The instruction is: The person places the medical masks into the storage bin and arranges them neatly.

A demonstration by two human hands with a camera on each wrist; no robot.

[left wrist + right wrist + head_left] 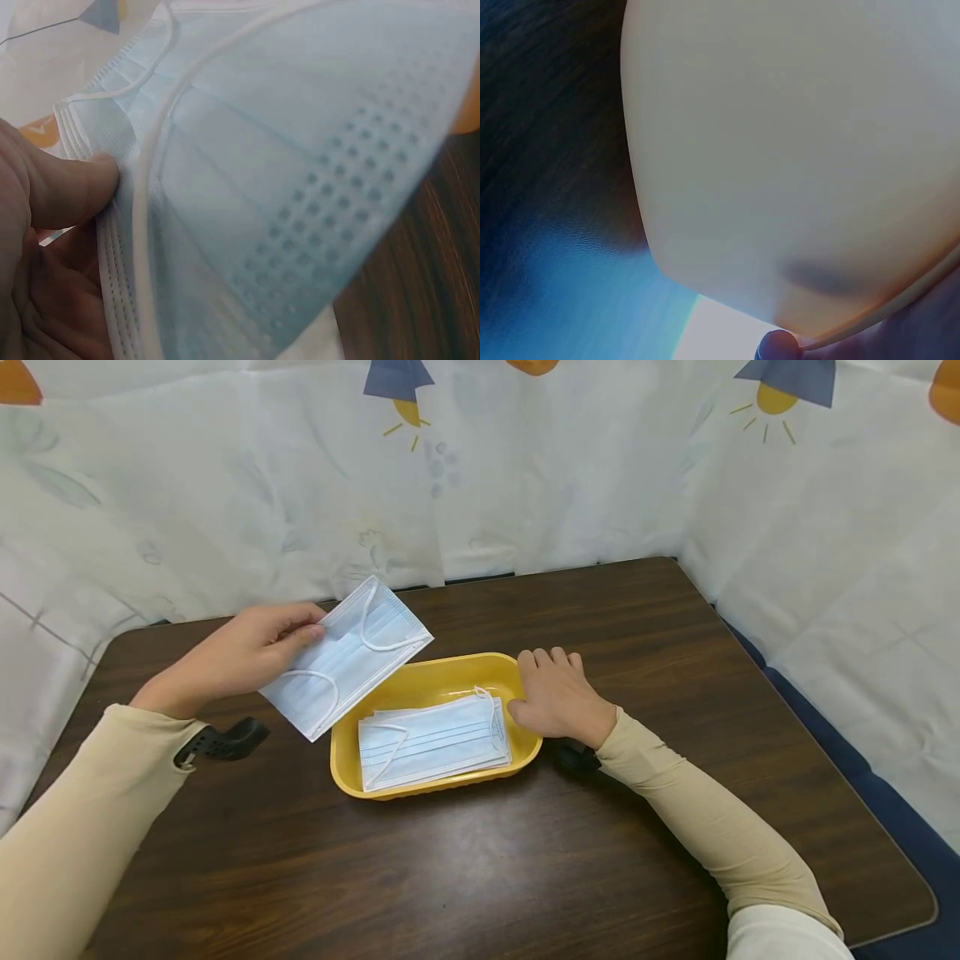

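My left hand (240, 652) pinches a light blue disposable face mask (352, 652) by its edge, thumb on the near face. The mask hangs tilted above the left end of a yellow tray (347, 760). In the left wrist view the thumb (71, 187) presses the pleated mask (247, 150), with a white ear loop across it. My right hand (558, 697) grips the tray's right rim, thumb over the inner side. Inside the tray lies a small stack of masks (435, 739). The tray's pale wall (780, 150) fills the right wrist view.
The tray stands on a dark brown wooden table (450, 885). White patterned curtains (300, 485) hang along the back and sides of the table. Something dark blue (847, 752) runs beyond its right edge. Black wrist straps (225, 743) sit at both wrists.
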